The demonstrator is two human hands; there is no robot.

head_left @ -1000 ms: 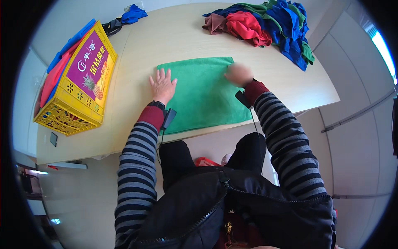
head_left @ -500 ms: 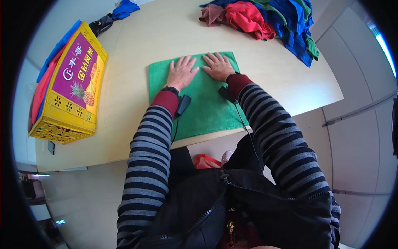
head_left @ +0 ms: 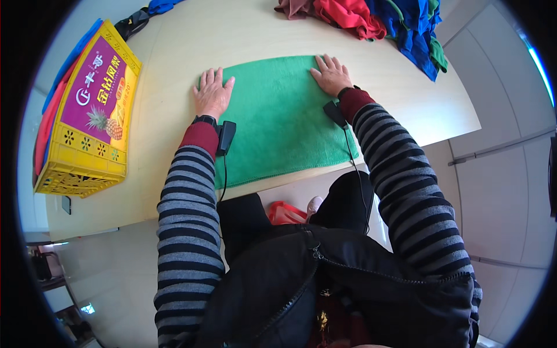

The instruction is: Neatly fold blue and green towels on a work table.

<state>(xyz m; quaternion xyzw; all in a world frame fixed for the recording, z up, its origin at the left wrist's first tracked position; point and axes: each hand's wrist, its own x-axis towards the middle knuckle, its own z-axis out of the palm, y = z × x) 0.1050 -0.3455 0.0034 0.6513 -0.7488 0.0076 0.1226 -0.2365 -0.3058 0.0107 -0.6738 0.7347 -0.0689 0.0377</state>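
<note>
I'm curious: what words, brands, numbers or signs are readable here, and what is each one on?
Panel on the yellow crate: large white and yellow characters, and a round white emblem; wording and brand not copied out here.
Same panel: smaller lines, some too small to read.
Green cloth: no print visible.

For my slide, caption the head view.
Left hand and right hand at opposite sides of a spread green cloth.

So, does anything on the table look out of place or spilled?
No spill or damage that I can see. The green cloth lies spread fairly flat. Only the heap of cloths at far right looks untidy: rumpled, with colours jumbled together.
</note>
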